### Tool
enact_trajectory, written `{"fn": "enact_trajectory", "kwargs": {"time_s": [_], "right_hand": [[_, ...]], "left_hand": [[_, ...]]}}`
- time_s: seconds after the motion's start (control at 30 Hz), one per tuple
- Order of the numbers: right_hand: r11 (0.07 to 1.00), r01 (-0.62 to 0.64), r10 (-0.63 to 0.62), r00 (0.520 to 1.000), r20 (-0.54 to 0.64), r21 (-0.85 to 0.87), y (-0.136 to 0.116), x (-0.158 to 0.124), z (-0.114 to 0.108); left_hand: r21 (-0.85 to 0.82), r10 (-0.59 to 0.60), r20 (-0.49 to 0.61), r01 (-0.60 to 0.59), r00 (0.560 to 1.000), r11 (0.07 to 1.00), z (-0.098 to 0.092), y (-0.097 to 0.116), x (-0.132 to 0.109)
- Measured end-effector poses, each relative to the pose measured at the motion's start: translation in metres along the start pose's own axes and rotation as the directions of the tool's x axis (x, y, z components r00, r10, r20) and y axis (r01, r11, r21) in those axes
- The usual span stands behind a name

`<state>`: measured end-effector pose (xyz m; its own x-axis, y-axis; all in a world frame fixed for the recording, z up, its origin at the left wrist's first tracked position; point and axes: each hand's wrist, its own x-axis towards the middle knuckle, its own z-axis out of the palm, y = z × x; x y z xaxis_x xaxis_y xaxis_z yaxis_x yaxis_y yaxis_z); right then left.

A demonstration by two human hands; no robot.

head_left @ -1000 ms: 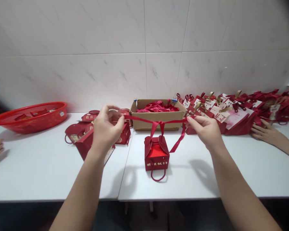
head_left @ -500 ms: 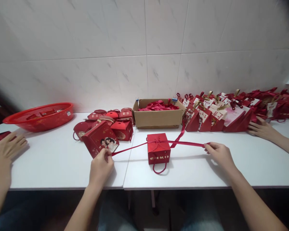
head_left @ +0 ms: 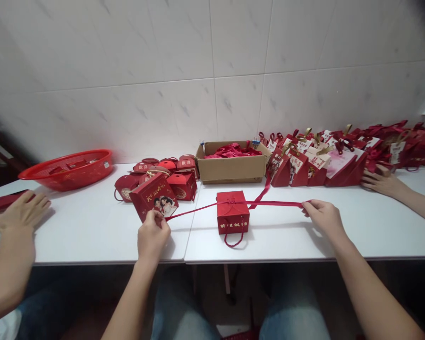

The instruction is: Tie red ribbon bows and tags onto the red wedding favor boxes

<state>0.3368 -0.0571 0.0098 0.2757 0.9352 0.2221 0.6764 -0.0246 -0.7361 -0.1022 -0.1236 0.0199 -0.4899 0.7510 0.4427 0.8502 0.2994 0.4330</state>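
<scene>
Both hands of the wearer are pinching: the left hand (head_left: 153, 236) grips one end of a dark red ribbon (head_left: 276, 203) between thumb and fingers, the right hand (head_left: 324, 219) the other. The ribbon runs taut across the top of a small red box (head_left: 233, 222), which stands upright on the white tabletop (head_left: 106, 236) between the hands. Its top flaps are closed, concealing any contents; a cord handle (head_left: 233, 244) hangs at its front.

Behind it, an open cardboard box (head_left: 232, 170) holds a heap of red ribbons (head_left: 233, 150). At left, a red plastic basin (head_left: 67, 180) contains red items, too indistinct to identify. Closed red cartons (head_left: 182, 185) are grouped between basin and cardboard box; contents not visible. Before them leans a box with a printed couple (head_left: 156, 192); whether the left hand touches it cannot be determined. Tagged red gift boxes (head_left: 298, 171) fill the right side.
</scene>
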Motion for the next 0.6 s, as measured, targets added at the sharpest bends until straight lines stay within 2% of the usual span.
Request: {"fn": "enact_trajectory", "kwargs": {"time_s": [0.07,0.13,0.2,0.27,0.3,0.37,0.43,0.53,0.6], "right_hand": [[0.998,0.045,-0.043,0.997,0.057,-0.044,0.004,0.002,0.002],[0.993,0.097,-0.093,0.993,0.067,-0.061,0.006,0.001,0.005],[0.986,0.165,-0.165,0.986,0.018,-0.034,-0.002,-0.004,0.008],[0.959,0.282,-0.282,0.960,-0.008,0.038,-0.020,-0.012,0.014],[0.931,0.351,-0.353,0.936,0.004,0.097,-0.033,-0.017,0.018],[0.872,0.436,-0.462,0.883,0.079,0.224,-0.063,-0.025,0.027],[0.868,0.401,-0.461,0.871,0.172,0.293,-0.091,-0.027,0.038],[0.899,0.259,-0.387,0.847,0.365,0.352,-0.115,-0.021,0.052],[0.920,0.164,-0.344,0.773,0.533,0.356,-0.117,-0.014,0.056]], "left_hand": [[0.061,0.037,0.130,-0.046,0.991,0.997,-0.004,0.002,-0.003],[0.112,0.130,0.168,-0.150,0.977,0.982,-0.010,0.008,-0.008],[0.086,0.273,0.066,-0.278,0.960,0.957,-0.016,0.023,-0.011],[-0.061,0.389,-0.034,-0.390,0.921,0.919,-0.018,0.044,-0.013],[-0.172,0.421,-0.026,-0.419,0.907,0.892,-0.016,0.057,-0.012],[-0.413,0.428,0.083,-0.360,0.900,0.837,-0.008,0.083,-0.009],[-0.553,0.398,0.210,-0.227,0.893,0.802,0.005,0.104,-0.005],[-0.597,0.366,0.397,-0.066,0.841,0.799,0.022,0.119,0.001],[-0.607,0.372,0.475,-0.010,0.798,0.795,0.025,0.120,0.002]]}}
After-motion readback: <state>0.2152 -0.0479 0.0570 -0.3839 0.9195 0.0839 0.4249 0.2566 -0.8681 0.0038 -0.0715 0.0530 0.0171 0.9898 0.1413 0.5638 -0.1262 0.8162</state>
